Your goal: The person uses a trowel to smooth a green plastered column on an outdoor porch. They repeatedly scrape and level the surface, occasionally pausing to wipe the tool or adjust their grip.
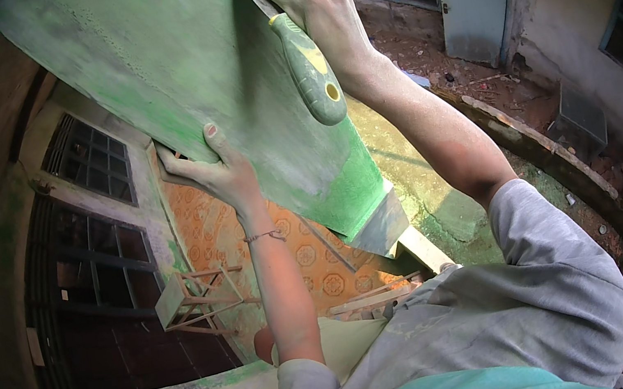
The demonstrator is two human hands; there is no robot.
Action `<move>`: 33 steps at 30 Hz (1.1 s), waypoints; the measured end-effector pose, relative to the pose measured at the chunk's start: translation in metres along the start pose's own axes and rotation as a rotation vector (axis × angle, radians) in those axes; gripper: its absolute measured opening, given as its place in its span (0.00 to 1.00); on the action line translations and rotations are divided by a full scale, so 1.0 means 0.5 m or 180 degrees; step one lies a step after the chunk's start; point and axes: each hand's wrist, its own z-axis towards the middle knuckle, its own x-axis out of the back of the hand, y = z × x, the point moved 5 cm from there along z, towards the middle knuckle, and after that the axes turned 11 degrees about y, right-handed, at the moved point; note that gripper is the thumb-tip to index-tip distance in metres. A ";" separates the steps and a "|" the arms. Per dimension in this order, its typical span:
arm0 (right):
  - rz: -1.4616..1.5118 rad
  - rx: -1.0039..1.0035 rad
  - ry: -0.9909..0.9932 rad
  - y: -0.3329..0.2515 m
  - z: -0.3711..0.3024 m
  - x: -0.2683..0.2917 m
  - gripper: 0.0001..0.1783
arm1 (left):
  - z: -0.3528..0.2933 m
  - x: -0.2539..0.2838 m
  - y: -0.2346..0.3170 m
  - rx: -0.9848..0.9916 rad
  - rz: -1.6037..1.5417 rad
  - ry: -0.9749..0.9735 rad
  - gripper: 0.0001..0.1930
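My right hand (pixel 317 14) is closed on a putty knife (pixel 313 69) near its blade, with the thumb along the metal. The knife's green and yellow handle, with a hole at its end, points back toward me. Its narrow blade is close to the right edge of a broad green pillar (pixel 181 67); whether it touches is hard to tell. On the pillar's left edge my left hand (pixel 224 172) has its thumb on the painted face and its fingers round behind, partly hidden. Pale dust coats both hands. Grey, scuffed patches mark the green paint.
Orange patterned floor tiles (pixel 277 238) lie below on the left, with a small wooden stool-like frame (pixel 196 298) by the dark windows (pixel 102 256). To the right, a low curved wall (pixel 536 146) borders rubble. Beyond it are a pale blue door (pixel 474 3) and a weathered wall.
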 end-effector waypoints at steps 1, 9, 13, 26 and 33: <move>-0.0029 0.0044 -0.0003 0.004 0.003 -0.005 0.26 | -0.003 0.000 0.001 0.0052 -0.0030 -0.0022 0.39; 0.0048 0.0143 0.0084 0.010 0.019 -0.001 0.24 | 0.003 -0.001 0.014 0.0188 -0.0133 -0.0035 0.39; -0.0082 0.0134 -0.0050 0.013 0.009 -0.007 0.23 | 0.003 -0.003 0.019 0.0190 -0.0256 -0.0040 0.40; 0.0205 0.0368 0.0106 0.008 0.073 -0.008 0.21 | 0.002 -0.004 0.017 0.0285 -0.0209 -0.0090 0.39; 0.0186 0.0180 -0.0156 0.017 0.055 -0.010 0.20 | -0.002 -0.002 0.024 0.0362 -0.0283 -0.0065 0.39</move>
